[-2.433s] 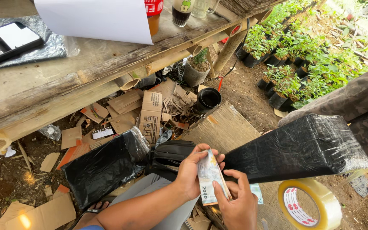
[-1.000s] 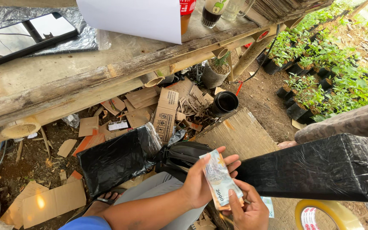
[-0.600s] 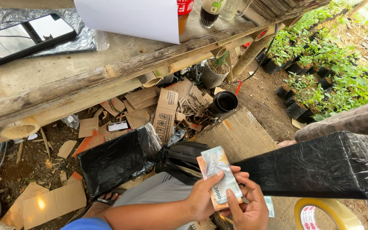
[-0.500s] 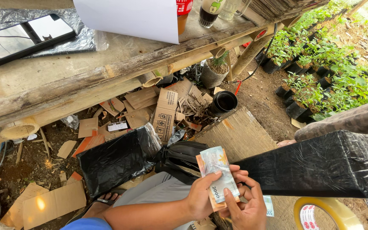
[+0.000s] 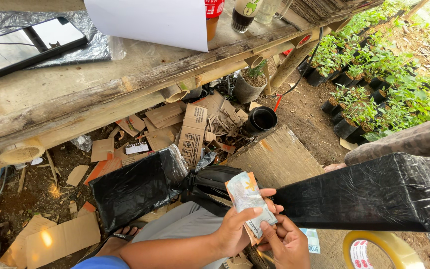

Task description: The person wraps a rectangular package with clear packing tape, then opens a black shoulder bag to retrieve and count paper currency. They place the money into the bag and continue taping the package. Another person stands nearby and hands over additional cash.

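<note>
My left hand [image 5: 240, 226] grips a small stack of paper banknotes [image 5: 247, 197], thumb across the top note. My right hand [image 5: 287, 244] sits just below, its fingers touching the lower edge of the stack. Behind the notes lies a black bag [image 5: 215, 184] on my lap. A long black plastic-wrapped package [image 5: 369, 192] lies to the right of my hands, and a shorter black wrapped package [image 5: 135, 187] to the left. A roll of yellow tape [image 5: 379, 249] sits at the lower right.
A worn wooden bench [image 5: 90, 99] carries a phone [image 5: 26, 47] on foil, a white sheet [image 5: 150, 20] and bottles [image 5: 242, 12]. Cardboard scraps [image 5: 190, 134] litter the dirt below. A black pot [image 5: 261, 119] and potted seedlings [image 5: 364, 99] stand at the right. Another person's sleeve [image 5: 414, 142] shows at right.
The banknotes have tilted and slid lower in my hands. My right hand has moved under the stack. The view has shifted slightly, with the phone coming into sight.
</note>
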